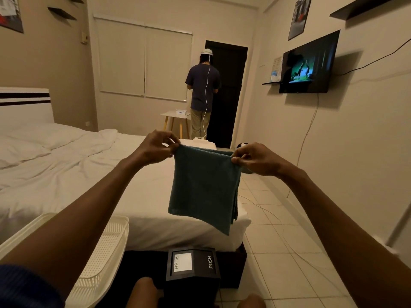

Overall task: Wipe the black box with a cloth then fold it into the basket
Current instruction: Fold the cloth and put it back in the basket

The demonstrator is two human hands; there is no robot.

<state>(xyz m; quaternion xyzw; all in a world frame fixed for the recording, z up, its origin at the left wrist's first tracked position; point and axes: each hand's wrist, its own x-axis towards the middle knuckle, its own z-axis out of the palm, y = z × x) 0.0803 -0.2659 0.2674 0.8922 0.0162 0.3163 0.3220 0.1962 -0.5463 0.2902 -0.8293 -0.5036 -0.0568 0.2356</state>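
At the far left, the white perforated basket (104, 252) is standing low beside the bed (111, 174), well apart from the cloth. Further right, the upper left corner of the dark green cloth (204, 187) is being pinched between the thumb and fingers of the left hand (155, 147). The cloth is being held in the air, hanging down already doubled — layered edges are seen on its right side. Below it, the black box (192, 263), with "PUSH" printed on its lid, is resting near the person's knees. The other upper corner is being pinched closed by the right hand (253, 158). The folding step is judged to be in hand; the wiping is probably done. For the next move, the two corners are to be brought together, and then the cloth is to be carried left and down to the basket.
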